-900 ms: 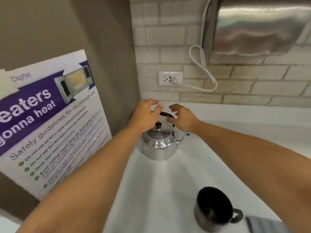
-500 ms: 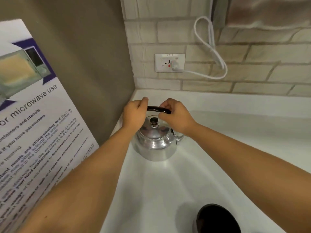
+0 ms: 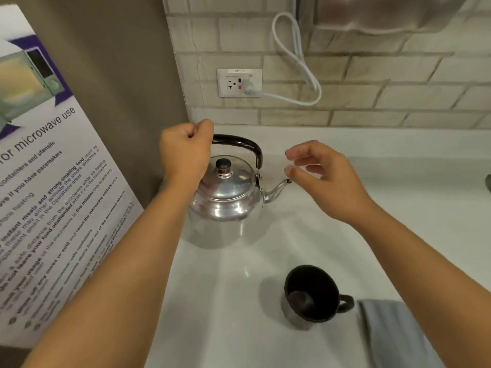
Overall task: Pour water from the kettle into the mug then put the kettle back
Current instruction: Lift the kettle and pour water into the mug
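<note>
A shiny steel kettle (image 3: 225, 197) with a black arched handle and a black lid knob is in the counter's back left corner, spout pointing right. It seems lifted slightly, with a shadow beneath it. My left hand (image 3: 186, 152) is closed around the left end of the handle. My right hand (image 3: 321, 176) hovers to the right of the spout, fingers curled and apart, holding nothing. A black mug (image 3: 313, 296) stands upright nearer to me, handle to the right, empty as far as I can see.
The white counter (image 3: 239, 328) meets a brick wall with a socket (image 3: 239, 83) and a white cord (image 3: 295, 57). A microwave safety poster (image 3: 53, 195) leans at the left. A grey cloth (image 3: 393, 333) lies right of the mug. A steel appliance (image 3: 385, 11) hangs above.
My right hand has let go of the kettle's handle and moved right, past the spout. My left hand keeps its grip. The view has dropped, bringing the mug into sight.
</note>
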